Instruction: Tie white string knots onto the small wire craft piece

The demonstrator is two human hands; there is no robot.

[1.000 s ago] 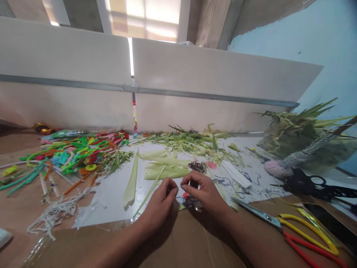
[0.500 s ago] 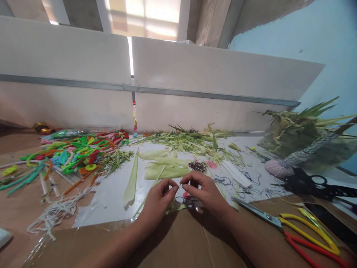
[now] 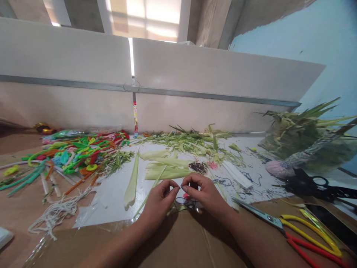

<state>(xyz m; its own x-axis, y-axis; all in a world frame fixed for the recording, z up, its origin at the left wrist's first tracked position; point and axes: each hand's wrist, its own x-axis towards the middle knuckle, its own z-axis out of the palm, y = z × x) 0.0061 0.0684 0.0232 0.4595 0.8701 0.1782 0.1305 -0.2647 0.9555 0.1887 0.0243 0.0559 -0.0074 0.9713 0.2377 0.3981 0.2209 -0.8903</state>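
My left hand (image 3: 161, 198) and my right hand (image 3: 203, 192) meet over the table's front part, fingertips nearly touching. Each is closed in a pinch of thumb and forefinger; whatever lies between the fingertips is too small to make out. Just below them is a tangle of dark blue thread (image 3: 186, 202) with a small red piece. Behind the hands lie pale green corn husks (image 3: 167, 172), and a dark clump of fibres (image 3: 198, 167) sits beside a pink patch. A single narrow husk (image 3: 132, 182) rests to the left of my left hand.
Scissors with yellow and red handles (image 3: 275, 222) lie right of my right arm. Colourful pipe cleaners (image 3: 75, 152) and white string (image 3: 57, 212) are heaped at left. Husk scraps (image 3: 192, 139) line the back panel (image 3: 217, 111). A black glue gun (image 3: 309, 184) and a bagged husk bundle (image 3: 295, 136) stand right.
Both hands keep their pinch, with only a very slight shift of the fingertips. The whole view has moved a few pixels; the things on the table stay put.
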